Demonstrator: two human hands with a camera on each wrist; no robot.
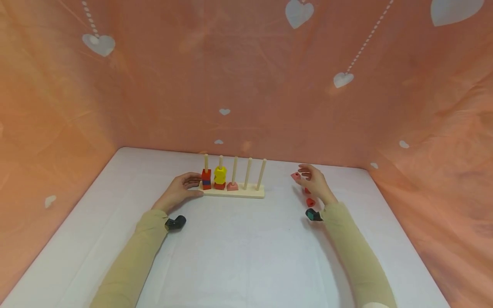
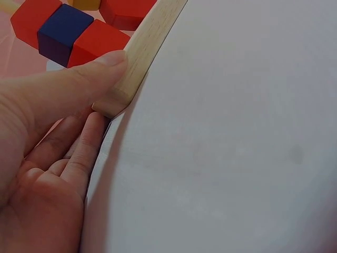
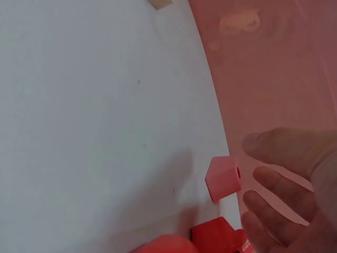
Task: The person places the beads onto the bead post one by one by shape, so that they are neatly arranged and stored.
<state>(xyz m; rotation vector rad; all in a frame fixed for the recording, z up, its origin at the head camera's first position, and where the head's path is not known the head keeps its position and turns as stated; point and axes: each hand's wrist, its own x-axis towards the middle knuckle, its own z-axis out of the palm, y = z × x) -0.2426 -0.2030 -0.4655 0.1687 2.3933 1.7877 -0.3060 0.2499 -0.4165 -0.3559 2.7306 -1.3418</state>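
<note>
A wooden peg stand [image 1: 235,193] with five upright pegs sits toward the back of the white table. Its left end is held by my left hand [image 1: 181,190], thumb along the front edge and a finger at the end of the base [image 2: 142,63]. Red blocks with a blue block [image 2: 59,32] between them fill the leftmost peg. Yellow blocks [image 1: 220,175] over a red one are on the second, and a pink block [image 1: 232,186] is on the third. At the right, my right hand [image 1: 315,183] hovers with spread fingers by a loose pink block [image 3: 224,178].
Loose red blocks [image 1: 310,202] lie below my right hand, another red block [image 3: 213,234] showing beside the pink one. Behind the table [image 1: 246,248] hangs an orange cloth [image 1: 250,85] with white hearts. Dark wrist devices [image 1: 176,223] are on both sleeves.
</note>
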